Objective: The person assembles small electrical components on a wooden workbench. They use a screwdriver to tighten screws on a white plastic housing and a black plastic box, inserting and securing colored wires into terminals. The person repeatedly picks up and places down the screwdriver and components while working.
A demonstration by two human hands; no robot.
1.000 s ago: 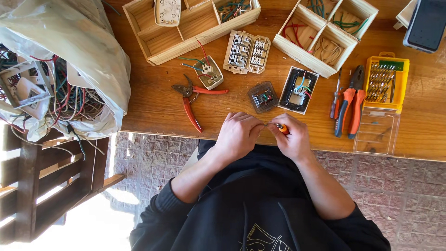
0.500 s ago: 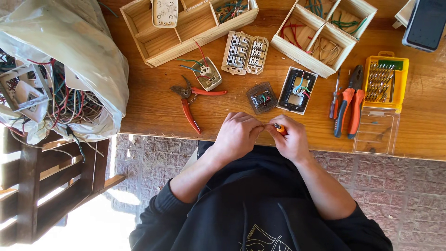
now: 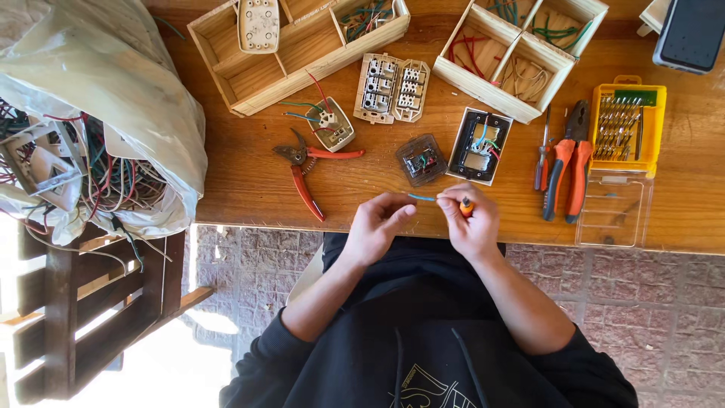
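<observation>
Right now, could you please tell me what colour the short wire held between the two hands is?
Light blue; the short wire shows best in the head view, the only one.

My right hand (image 3: 470,224) hides most of the orange tool (image 3: 467,205) in its grip, the blue wire's (image 3: 423,198) ends vanish under my fingertips, the phone (image 3: 691,34) and bag (image 3: 91,113) run off the frame, and the yellow case's (image 3: 627,125) bits are too small to tell.

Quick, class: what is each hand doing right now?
Left hand: fingers pinch one end of a blue wire.
Right hand: closed on the wire's other end and an orange-handled tool.
</observation>
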